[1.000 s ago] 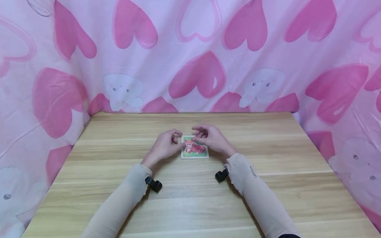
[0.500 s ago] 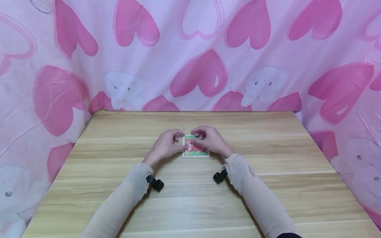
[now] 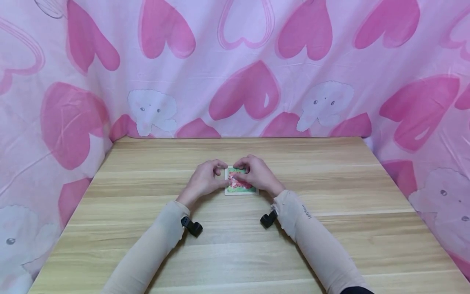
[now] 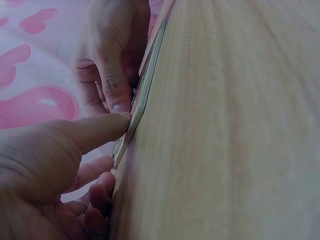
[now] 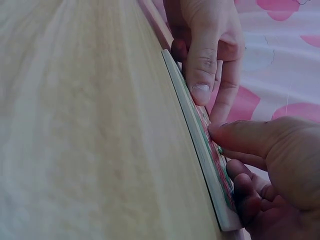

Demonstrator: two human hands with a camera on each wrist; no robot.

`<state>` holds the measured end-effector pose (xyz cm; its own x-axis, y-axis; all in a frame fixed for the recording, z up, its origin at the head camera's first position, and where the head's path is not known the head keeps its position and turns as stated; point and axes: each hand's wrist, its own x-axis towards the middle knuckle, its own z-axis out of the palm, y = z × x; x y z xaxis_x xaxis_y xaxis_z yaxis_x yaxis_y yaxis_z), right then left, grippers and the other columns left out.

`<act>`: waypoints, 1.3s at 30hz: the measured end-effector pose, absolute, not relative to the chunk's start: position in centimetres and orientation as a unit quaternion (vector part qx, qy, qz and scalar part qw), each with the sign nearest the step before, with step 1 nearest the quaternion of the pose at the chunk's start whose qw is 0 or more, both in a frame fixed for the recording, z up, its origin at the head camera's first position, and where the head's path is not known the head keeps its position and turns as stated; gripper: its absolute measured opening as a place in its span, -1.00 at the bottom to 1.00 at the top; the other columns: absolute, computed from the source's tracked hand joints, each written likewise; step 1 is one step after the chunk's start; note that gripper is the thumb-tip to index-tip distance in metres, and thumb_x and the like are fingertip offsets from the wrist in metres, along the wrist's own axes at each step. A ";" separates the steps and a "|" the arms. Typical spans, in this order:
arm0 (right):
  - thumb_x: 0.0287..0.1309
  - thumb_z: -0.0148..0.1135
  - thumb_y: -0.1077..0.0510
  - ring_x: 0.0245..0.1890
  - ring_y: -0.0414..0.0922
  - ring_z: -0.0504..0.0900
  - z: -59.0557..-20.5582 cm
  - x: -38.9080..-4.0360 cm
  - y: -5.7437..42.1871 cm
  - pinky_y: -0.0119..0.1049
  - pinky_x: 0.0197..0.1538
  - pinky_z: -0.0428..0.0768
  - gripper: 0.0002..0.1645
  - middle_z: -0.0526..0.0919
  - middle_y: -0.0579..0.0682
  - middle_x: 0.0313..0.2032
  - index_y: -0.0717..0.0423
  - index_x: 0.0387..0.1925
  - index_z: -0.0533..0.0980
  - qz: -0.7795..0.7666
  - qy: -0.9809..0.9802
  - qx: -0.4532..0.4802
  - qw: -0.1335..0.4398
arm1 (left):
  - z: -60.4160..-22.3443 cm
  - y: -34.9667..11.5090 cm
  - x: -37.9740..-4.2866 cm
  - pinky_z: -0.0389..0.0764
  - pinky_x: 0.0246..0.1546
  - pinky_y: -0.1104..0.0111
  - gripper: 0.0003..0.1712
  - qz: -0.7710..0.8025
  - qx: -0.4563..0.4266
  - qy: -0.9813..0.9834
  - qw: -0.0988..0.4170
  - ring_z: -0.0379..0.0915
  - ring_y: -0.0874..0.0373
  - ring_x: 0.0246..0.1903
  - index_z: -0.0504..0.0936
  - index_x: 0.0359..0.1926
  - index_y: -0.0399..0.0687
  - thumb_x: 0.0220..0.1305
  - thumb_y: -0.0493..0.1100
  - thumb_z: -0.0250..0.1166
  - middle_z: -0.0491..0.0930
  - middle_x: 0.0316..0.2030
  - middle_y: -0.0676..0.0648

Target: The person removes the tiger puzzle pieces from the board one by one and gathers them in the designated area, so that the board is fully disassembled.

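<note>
A small square wooden picture board (image 3: 241,189) lies flat on the table, with a red animal on green and a pale border. My left hand (image 3: 205,178) holds its left side, thumb tip on the near part of that edge and forefinger at the far left corner. The right hand (image 3: 260,174) reaches over from the right. Its thumb presses on the picture near the animal's head, and curled fingers meet the far edge. In the right wrist view, the right thumb (image 5: 240,135) touches the printed face. Both hands cover parts of the board, and I cannot tell whether the right fingers pinch a loose piece.
The wood-grain table (image 3: 235,245) extends around the board on all sides. A pink curtain (image 3: 242,94) with hearts and white animals closes off the back and both sides. Small black cameras are strapped at the left wrist (image 3: 192,227) and right wrist (image 3: 269,219).
The right hand has shifted slightly left, its fingers drawn in from above the far edge down onto the board. The left hand stays at the left edge, and the board keeps its place.
</note>
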<state>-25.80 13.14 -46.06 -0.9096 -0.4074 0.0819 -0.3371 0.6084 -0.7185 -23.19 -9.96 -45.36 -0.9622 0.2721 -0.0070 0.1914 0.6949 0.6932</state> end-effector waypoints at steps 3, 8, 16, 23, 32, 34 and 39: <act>0.27 0.67 0.14 -0.16 -0.09 0.60 -46.0 -25.7 13.0 -0.17 -0.02 0.60 -0.62 0.72 -0.02 -0.08 0.08 0.09 0.78 -0.390 0.896 -0.206 0.043 | -45.4 -10.0 -23.2 0.58 0.01 0.14 -0.35 0.371 0.128 0.918 0.055 0.53 0.04 -0.09 0.74 0.29 0.00 0.22 -0.01 0.73 0.65 -0.08 -0.05; 0.25 0.67 0.21 -0.19 -0.11 0.64 -45.8 -25.5 12.9 -0.20 -0.05 0.63 -0.61 0.77 -0.02 -0.05 0.11 0.09 0.77 -0.408 0.889 -0.204 0.044 | -45.5 -10.0 -23.3 0.56 -0.02 0.15 -0.35 0.372 0.128 0.917 0.056 0.51 0.04 -0.11 0.73 0.29 0.00 0.23 0.02 0.72 0.63 -0.11 -0.03; 0.27 0.65 0.21 -0.27 -0.12 0.63 -45.7 -25.3 12.7 -0.25 -0.16 0.60 -0.67 0.82 -0.07 -0.13 0.10 0.05 0.80 -0.415 0.889 -0.192 0.031 | -45.5 -10.0 -23.3 0.57 0.00 0.15 -0.34 0.374 0.129 0.917 0.056 0.52 0.03 -0.10 0.71 0.29 0.00 0.23 0.03 0.72 0.64 -0.10 -0.04; 0.30 0.65 0.17 -0.29 -0.13 0.62 -46.0 -25.5 12.7 -0.26 -0.19 0.58 -0.71 0.84 -0.09 -0.17 0.09 0.02 0.81 -0.413 0.890 -0.191 0.022 | -45.3 -10.2 -23.4 0.57 -0.01 0.16 -0.27 0.364 0.150 0.917 0.069 0.51 0.03 -0.10 0.68 0.34 -0.04 0.22 0.06 0.72 0.63 -0.06 -0.06; 0.31 0.63 0.20 -0.28 -0.13 0.62 -45.9 -25.5 12.8 -0.25 -0.15 0.59 -0.70 0.84 -0.06 -0.15 0.10 0.05 0.79 -0.422 0.885 -0.191 0.036 | -44.8 -11.3 -23.6 0.57 -0.04 0.20 0.06 0.366 0.197 0.902 0.115 0.47 0.05 -0.09 0.56 0.47 -0.10 -0.01 0.04 0.84 0.59 0.04 -0.10; 0.32 0.62 0.20 -0.26 -0.13 0.63 -45.9 -25.6 12.9 -0.25 -0.13 0.60 -0.70 0.84 -0.07 -0.14 0.10 0.05 0.79 -0.424 0.884 -0.191 0.041 | -44.7 -11.3 -23.5 0.57 -0.04 0.20 0.07 0.368 0.200 0.900 0.120 0.47 0.05 -0.08 0.56 0.48 -0.10 -0.02 0.04 0.85 0.59 0.04 -0.10; 0.34 0.61 0.19 -0.22 -0.10 0.62 -46.0 -25.6 13.0 -0.22 -0.10 0.60 -0.70 0.82 -0.08 -0.13 0.08 0.07 0.78 -0.436 0.878 -0.187 0.056 | -44.5 -11.5 -23.5 0.57 -0.01 0.20 0.07 0.366 0.210 0.898 0.121 0.48 0.04 -0.07 0.55 0.49 -0.10 0.00 0.06 0.84 0.59 0.06 -0.12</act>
